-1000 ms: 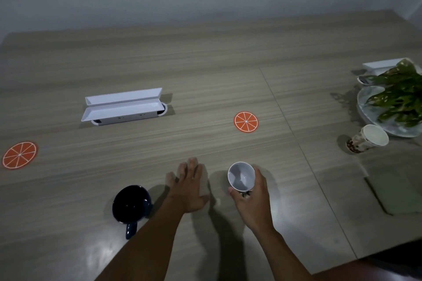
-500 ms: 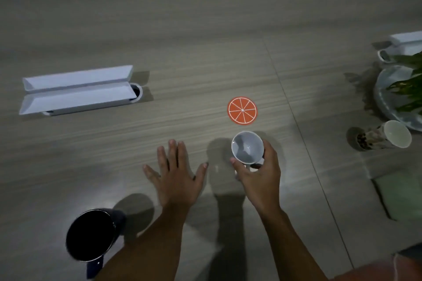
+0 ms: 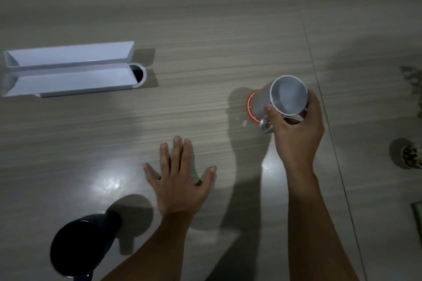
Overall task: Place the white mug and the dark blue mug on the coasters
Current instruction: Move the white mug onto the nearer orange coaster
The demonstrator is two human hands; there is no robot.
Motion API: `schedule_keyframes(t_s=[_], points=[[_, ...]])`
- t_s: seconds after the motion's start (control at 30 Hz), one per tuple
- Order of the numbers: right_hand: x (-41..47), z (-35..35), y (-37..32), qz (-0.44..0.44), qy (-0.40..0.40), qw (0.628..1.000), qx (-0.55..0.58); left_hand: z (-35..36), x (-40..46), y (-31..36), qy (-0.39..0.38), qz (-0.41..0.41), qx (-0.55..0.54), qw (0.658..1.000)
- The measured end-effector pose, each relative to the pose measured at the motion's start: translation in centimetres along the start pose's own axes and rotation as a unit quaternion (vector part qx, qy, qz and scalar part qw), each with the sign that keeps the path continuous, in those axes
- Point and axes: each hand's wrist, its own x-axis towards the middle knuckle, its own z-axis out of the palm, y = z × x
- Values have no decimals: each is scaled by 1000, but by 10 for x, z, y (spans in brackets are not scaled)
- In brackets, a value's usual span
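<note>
The white mug (image 3: 282,98) is over the orange coaster (image 3: 249,107), which shows only as an orange edge on its left. My right hand (image 3: 296,130) grips the mug at the rim and by the handle. Whether the mug rests on the coaster I cannot tell. My left hand (image 3: 180,178) lies flat on the table, fingers spread, holding nothing. The dark blue mug (image 3: 82,246) stands at the lower left, just left of my left forearm. The second coaster is out of view.
An open white box (image 3: 68,68) lies at the left on the wooden table (image 3: 205,18). A patterned paper cup (image 3: 411,155) is cut off at the right edge. A green cloth corner (image 3: 418,212) shows at the lower right.
My right hand has carried the white mug forward from in front of me to over the orange coaster. The camera has tilted down and closer. My left hand stays flat on the table.
</note>
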Motion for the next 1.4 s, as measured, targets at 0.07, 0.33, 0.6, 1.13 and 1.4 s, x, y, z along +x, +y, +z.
schedule_keyframes(t_s=[0.07,0.33,0.6,1.13,1.4], points=[[7,0,6,-7,-13,1000,-15,1,0,-1,4,-2,-2,1000],[19,1,25,-5,-30,999,-32,2,-1,1,20,-11,-21,1000],[16,6,37,-12,-41,998,-53,3,-1,2,30,-12,-22,999],[15,6,38,-7,-45,998,-33,6,-1,1,38,-10,-19,999],[12,5,40,12,-55,998,-36,8,0,0,35,-6,-15,999]])
